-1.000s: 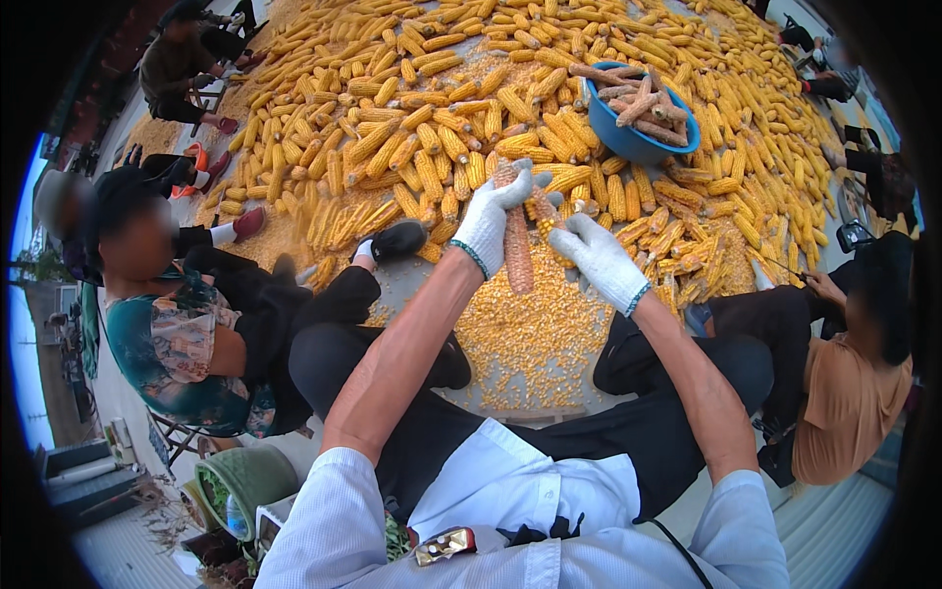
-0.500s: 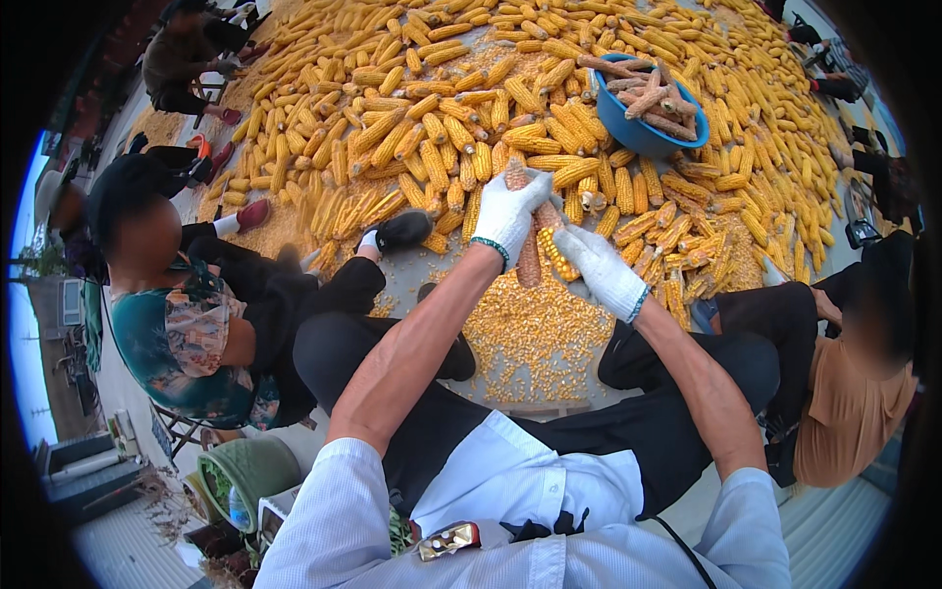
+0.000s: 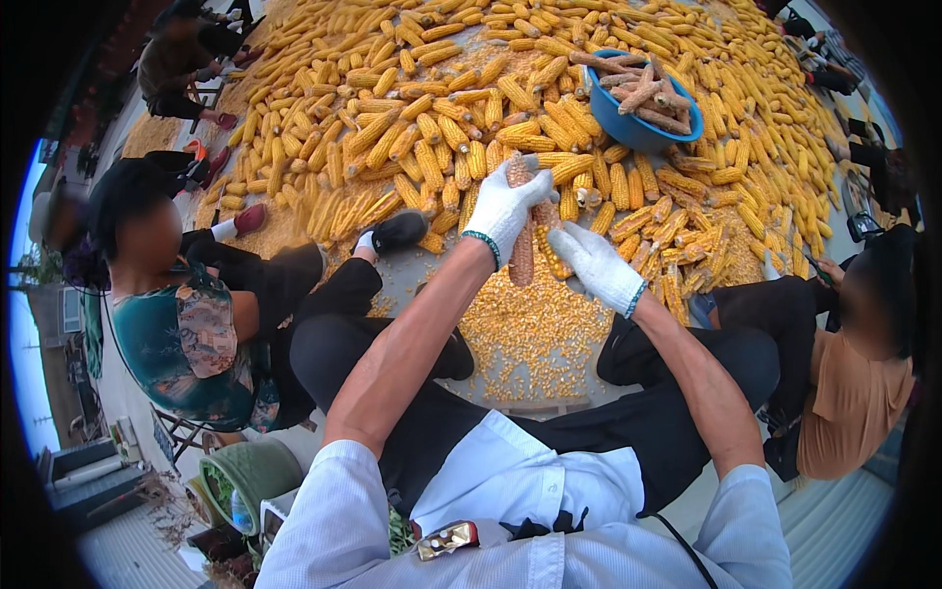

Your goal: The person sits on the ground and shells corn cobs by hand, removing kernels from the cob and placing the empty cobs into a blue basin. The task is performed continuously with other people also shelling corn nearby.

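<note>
A: Here we are at the pile, and the left hand, in a white glove, has its fingers clenched around a bare cob!

B: And where is that cob?

A: Up in front of the knees, tilted only slightly, its lower end hanging above the loose kernels on the ground.

B: What about the other side?

A: The right hand, gloved too, is grasping a partly stripped ear, right beside the cob. Yellow kernels show along its edge! The fingertips on its underside are hidden, so I can't tell how they sit.

B: Look beyond the hands: a great spread of yellow corn ears, and a blue tub resting among them, with brown cobs heaped inside.

A: Company on both flanks, too! On the left sits a person in a patterned green top; on the right, another in a tan shirt.

B: And behind the left sitter, a green planter.
</note>
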### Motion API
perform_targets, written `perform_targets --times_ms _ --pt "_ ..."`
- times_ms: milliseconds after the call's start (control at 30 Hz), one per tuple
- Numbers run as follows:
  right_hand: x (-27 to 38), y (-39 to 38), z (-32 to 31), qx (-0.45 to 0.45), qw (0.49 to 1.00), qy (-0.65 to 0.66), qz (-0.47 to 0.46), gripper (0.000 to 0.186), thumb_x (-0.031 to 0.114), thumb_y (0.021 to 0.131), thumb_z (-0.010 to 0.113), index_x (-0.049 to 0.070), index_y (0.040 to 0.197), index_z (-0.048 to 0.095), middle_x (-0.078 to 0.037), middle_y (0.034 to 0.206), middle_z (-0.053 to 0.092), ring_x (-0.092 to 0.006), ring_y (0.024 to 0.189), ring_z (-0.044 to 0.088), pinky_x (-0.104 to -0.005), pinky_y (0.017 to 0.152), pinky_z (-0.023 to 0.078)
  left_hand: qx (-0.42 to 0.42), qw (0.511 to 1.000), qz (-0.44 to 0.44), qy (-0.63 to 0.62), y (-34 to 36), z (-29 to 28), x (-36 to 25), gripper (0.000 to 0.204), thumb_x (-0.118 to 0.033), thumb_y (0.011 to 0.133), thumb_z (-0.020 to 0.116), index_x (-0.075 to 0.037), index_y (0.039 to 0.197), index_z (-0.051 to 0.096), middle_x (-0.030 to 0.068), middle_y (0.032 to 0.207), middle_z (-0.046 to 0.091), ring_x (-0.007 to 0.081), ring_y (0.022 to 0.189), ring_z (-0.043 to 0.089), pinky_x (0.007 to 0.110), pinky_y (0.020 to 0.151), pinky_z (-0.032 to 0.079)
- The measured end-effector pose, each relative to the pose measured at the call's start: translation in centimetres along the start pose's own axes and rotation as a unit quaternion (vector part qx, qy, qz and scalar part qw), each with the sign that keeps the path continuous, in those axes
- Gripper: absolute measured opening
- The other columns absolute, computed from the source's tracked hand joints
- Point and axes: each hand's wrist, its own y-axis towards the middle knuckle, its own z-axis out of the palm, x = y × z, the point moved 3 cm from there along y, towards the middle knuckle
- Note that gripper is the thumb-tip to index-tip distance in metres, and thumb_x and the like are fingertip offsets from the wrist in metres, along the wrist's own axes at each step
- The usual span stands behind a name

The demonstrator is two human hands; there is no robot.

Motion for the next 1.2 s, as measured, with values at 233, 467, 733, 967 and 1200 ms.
perform_targets --times_ms 233,467,733,967,1200 --pt "0.1 0.3 -1.9 0.014 0.956 0.278 -0.094 0.061 0.054 0.106 0.044 0.0 0.132 0.055 -0.006 0.09 0.066 -0.0087 0.058 0.06 -0.0218 0.051 0.051 -0.041 0.999 -0.001 -0.013 -0.2 -1.1 -1.6 0.031 -0.022 0.099 0.068 0.002 0.116 0.061 0.0113 0.099 0.07 0.0191 0.079 0.068 0.038 0.078 0.061" --pt "3.1 0.0 -2.1 -0.096 0.964 0.199 -0.148 0.046 0.015 0.096 0.067 0.002 0.137 0.052 -0.006 0.101 0.069 -0.0086 0.079 0.066 -0.0219 0.061 0.054 -0.094 0.975 -0.052 -0.195 0.4 -1.5 1.8 0.031 -0.031 0.101 0.065 -0.003 0.112 0.061 0.0082 0.095 0.067 0.0224 0.083 0.07 0.039 0.076 0.064" --pt "2.4 -0.2 -2.0 -0.179 0.967 0.049 -0.176 0.033 0.017 0.092 0.073 0.002 0.12 0.065 -0.011 0.111 0.074 -0.0211 0.101 0.071 -0.0338 0.088 0.055 0.024 0.975 -0.119 -0.185 -1.5 1.2 3.8 0.051 -0.048 0.105 0.052 -0.003 0.128 0.057 0.0123 0.114 0.07 0.0231 0.089 0.072 0.037 0.073 0.063" --pt "1.4 0.6 -2.6 -0.156 0.977 -0.028 -0.146 0.037 0.036 0.098 0.062 0.001 0.112 0.066 -0.017 0.1 0.073 -0.0301 0.095 0.071 -0.0413 0.081 0.052 0.042 0.966 -0.209 -0.146 -2.7 1.8 4.9 0.055 -0.057 0.101 0.053 -0.004 0.099 0.061 0.0094 0.084 0.064 0.0229 0.066 0.066 0.038 0.059 0.06" --pt "1.8 0.4 -3.8 -0.224 0.964 0.007 -0.146 0.047 0.04 0.101 0.058 -0.003 0.119 0.06 -0.019 0.095 0.07 -0.0319 0.092 0.069 -0.0414 0.083 0.051 -0.062 0.988 -0.12 -0.072 -1.3 0.0 2.6 0.057 -0.049 0.099 0.064 0.005 0.114 0.056 0.017 0.098 0.068 0.0255 0.08 0.069 0.04 0.074 0.061"
